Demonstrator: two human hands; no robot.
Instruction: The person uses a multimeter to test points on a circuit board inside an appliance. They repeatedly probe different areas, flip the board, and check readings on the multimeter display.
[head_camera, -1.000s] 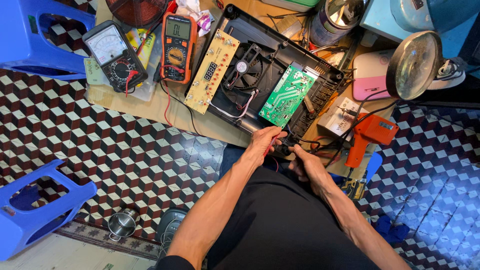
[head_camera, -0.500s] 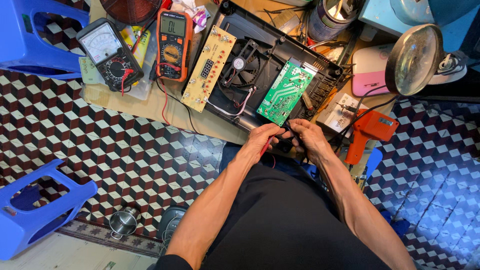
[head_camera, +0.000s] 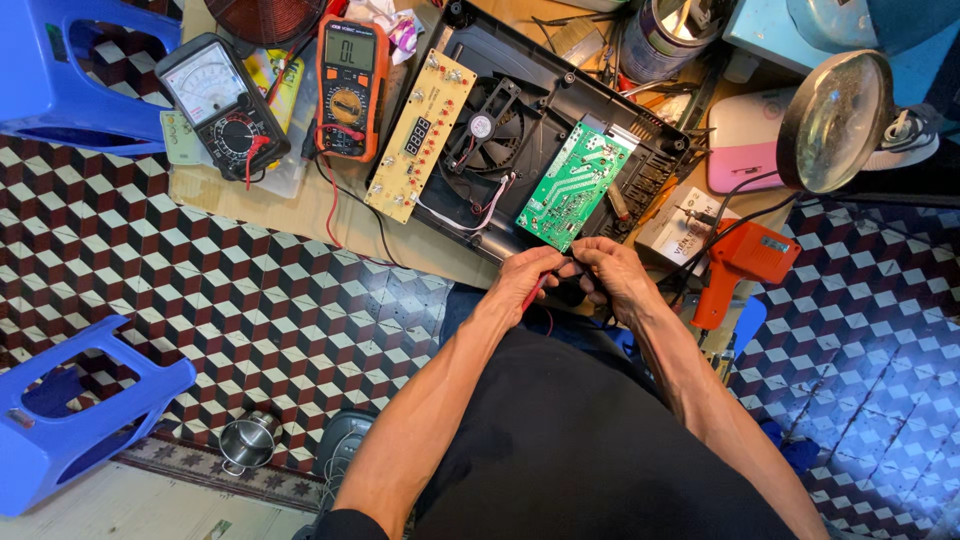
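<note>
Red probe lead (head_camera: 537, 290) pinched in my left hand (head_camera: 527, 272) fingers, at near counter edge, just below green circuit board (head_camera: 573, 186). Right hand (head_camera: 612, 272) fingers pressed round dark probe tip, hands touching: close grip, likely for steady contact at board corner. Board lies tilted in opened black appliance casing (head_camera: 520, 110). Orange digital multimeter (head_camera: 348, 88) at far-left counter side, display facing me. Analog meter (head_camera: 222, 104) beside it. Orange soldering gun (head_camera: 742, 266) near right edge.

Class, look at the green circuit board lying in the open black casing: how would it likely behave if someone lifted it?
The green circuit board looks thin and flat, so probably stiff and light. Small parts on its face suggest it is fragile. It rests tilted in the black casing, so a nudge might shift it.
</note>
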